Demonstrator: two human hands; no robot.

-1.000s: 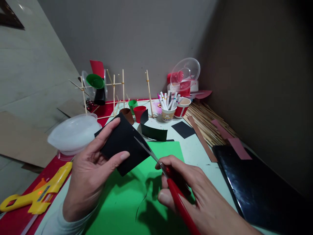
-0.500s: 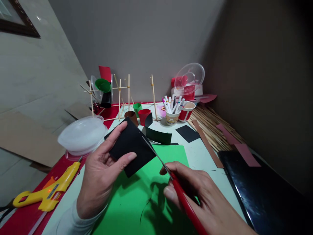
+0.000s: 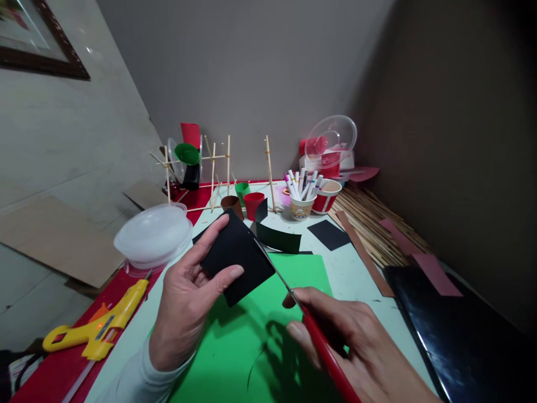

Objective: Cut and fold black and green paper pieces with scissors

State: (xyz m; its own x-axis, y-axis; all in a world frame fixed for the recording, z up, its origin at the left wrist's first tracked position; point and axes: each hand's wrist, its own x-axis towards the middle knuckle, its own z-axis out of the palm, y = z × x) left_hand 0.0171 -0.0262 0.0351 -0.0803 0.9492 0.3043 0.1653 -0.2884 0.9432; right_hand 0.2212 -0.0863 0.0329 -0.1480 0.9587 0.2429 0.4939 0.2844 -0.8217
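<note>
In the head view, the left hand (image 3: 184, 305) pinches a black paper (image 3: 237, 257) between thumb and fingers, just above a green sheet (image 3: 251, 336). The right hand (image 3: 356, 347) is wrapped around the red scissors (image 3: 310, 330). Their blades meet the paper's right edge and seem nearly closed.

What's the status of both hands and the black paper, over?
Left hand pinching black paper piece. Right hand gripping red-handled scissors, blades at the paper's edge. Green sheet beneath, nothing blocking.
</note>
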